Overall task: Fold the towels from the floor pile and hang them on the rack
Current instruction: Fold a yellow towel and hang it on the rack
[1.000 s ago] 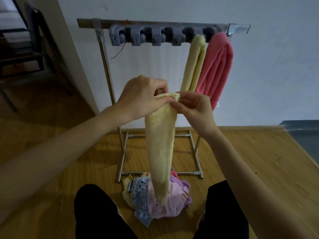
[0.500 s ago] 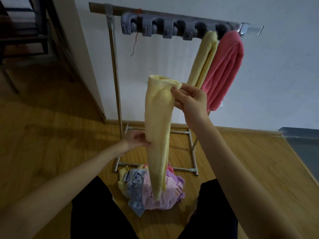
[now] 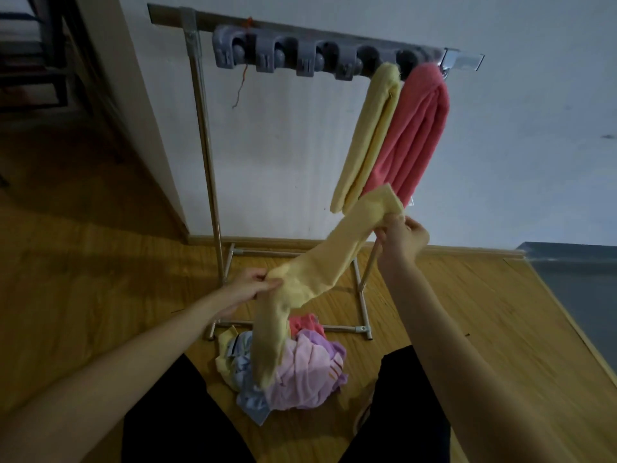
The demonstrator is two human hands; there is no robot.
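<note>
Left hand [image 3: 248, 289] low and near the body, fingers curled round the yellow towel [image 3: 320, 265] about midway along its length — a closed grip on the cloth. From there the towel runs up and to the right as a long narrow band, so its long axis slants from the low left grip to the high right one, while the free tail drops below the left hand toward the floor pile [image 3: 293, 369]. Up at the top end the right hand [image 3: 402, 233] pinches the towel just short of its tip; the fingertips are hard to make out against the cloth. That right hand is the nearer one to the rack [image 3: 334, 58], just under the hung yellow towel [image 3: 367, 138] and the pink towel [image 3: 417, 128]. My read — the fold turns on bringing the two grips together. The rack's right upright is hidden behind the arm and towels, and the pile's far side lies behind the tail.
</note>
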